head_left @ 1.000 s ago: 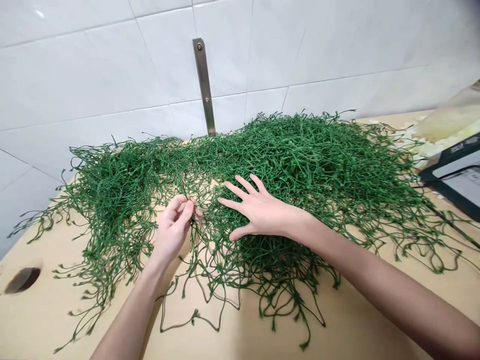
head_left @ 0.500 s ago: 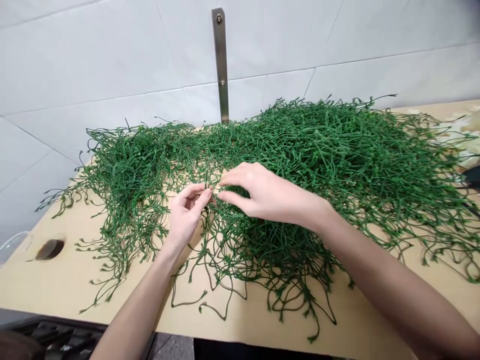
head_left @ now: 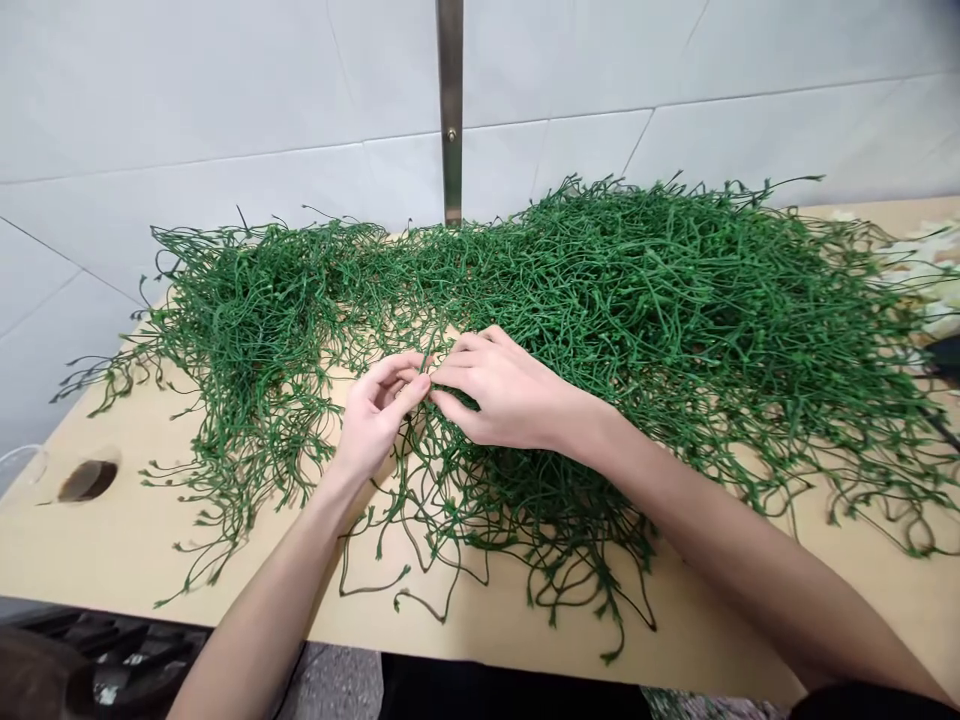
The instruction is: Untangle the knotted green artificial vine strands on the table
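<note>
"Near the middle of the surface (head_left: pixel 90 550), what's pinched?"

"One stem (head_left: pixel 426 364), gripped by the left hand (head_left: pixel 371 415) between thumb and fingertips. Fingers of the right hand (head_left: pixel 499 392) bunch just beside it; whether they grasp it, I can't tell."

"Why so close?"

"Probably to steady something so thin."

"And the heap (head_left: pixel 637 270)?"

"Mostly toward the back edge, thickest right of centre, perhaps for easy reach."

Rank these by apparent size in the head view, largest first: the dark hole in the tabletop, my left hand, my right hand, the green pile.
1. Green pile
2. Right hand and left hand: differently posed, too close to rank
3. Dark hole
</note>
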Motion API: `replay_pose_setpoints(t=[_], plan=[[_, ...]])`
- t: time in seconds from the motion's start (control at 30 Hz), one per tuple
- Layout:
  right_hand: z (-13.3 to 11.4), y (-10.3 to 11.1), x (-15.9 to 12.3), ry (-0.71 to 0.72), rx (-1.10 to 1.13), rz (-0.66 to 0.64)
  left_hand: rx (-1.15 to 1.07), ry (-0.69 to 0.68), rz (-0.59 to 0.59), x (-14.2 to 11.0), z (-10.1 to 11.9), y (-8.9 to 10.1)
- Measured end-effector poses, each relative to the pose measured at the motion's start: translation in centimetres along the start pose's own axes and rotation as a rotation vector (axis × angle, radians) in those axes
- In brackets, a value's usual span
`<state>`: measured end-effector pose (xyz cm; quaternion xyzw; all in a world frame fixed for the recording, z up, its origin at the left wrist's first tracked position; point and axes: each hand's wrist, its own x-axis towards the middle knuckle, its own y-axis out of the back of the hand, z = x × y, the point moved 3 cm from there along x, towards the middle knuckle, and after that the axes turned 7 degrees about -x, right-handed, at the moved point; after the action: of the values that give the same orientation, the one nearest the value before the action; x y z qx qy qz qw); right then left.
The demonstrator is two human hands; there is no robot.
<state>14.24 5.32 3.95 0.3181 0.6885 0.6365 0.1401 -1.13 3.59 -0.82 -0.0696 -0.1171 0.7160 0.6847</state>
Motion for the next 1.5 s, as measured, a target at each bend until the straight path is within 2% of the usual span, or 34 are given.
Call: replay_pose_setpoints(t=[0.17,0.33,0.47,0.53,0.7,0.9,1.0,1.13,1.3,1.5], plan=[[0.0,-0.1,0.2,-0.018,-0.051,-0.056,-0.107,0.115,-0.062,0.0,-0.6,-0.6],[0.8,0.0,0.1,-0.024,0.012,-0.092,-0.14,0.147,-0.091,-0.1,-1.0,-1.1],[1.3,0.0,0.0,0.09,0.163,-0.233,-0.114,0.166,-0.124,-0.3,-1.1,-0.9],[1.3,0.0,-0.1,0.137,0.146,-0.254,-0.087,0.166,-0.133,-0.3,-1.1,-0.6],[0.6,0.1,-0.4,0.206,-0.074,-0.174,0.002,0.175,-0.119,-0.5,-1.3,-0.1],[0.5,0.8,-0.8,0.246,-0.105,-0.156,0.065,0.165,-0.15,-0.8,-0.9,-0.5],[0.5,1.0,-0.8,0.236,-0.127,-0.141,0.085,0.165,-0.161,-1.0,-0.6,-0.9],[0.4,0.7,-0.8,0.202,-0.151,-0.053,0.097,0.166,-0.141,-1.1,-0.3,-1.4],[0.2,-0.3,-0.9,0.179,-0.159,0.052,0.139,0.1,-0.168,-1.2,-0.2,-1.8],[0.5,-1.5,-0.7,0.074,-0.126,0.109,0.101,0.136,-0.175,-1.0,-0.8,-1.4]])
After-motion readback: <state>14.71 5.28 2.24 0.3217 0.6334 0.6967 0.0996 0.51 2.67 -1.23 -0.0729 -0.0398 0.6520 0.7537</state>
